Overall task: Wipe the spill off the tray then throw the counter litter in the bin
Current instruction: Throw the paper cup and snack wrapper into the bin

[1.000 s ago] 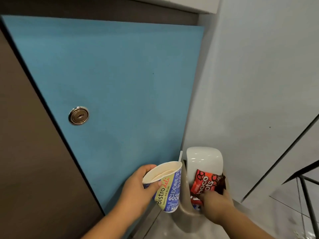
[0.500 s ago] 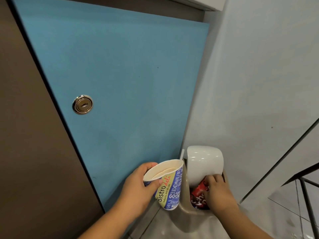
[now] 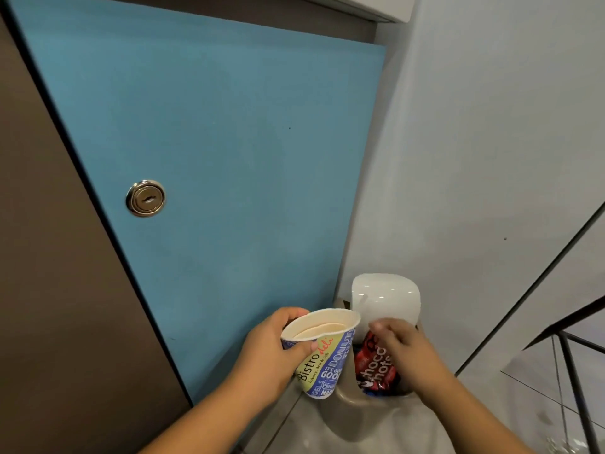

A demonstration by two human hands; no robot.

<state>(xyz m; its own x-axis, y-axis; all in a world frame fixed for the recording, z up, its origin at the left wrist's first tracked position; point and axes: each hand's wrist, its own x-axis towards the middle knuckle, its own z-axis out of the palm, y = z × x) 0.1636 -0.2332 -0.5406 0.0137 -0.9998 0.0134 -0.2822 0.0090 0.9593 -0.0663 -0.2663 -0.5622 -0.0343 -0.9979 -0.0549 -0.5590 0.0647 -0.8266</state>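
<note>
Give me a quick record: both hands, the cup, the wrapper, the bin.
left hand: grips the paper cup, tilted, just left of the bin
right hand: over the bin opening, fingers blurred, grip unclear
wrapper: red, standing in the bin opening under the right hand
bin: beige rim, white lid tipped up
cup status: not yet in the bin

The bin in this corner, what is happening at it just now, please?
A person is throwing away litter. The left hand grips a printed Bistro deli paper cup, its rim squeezed, just beside the beige bin. The right hand hovers over the bin's opening, fingers blurred and seemingly holding nothing. A red chocolate snack wrapper sits in the opening under it, in front of the white lid. The cup is not yet in the bin.
</note>
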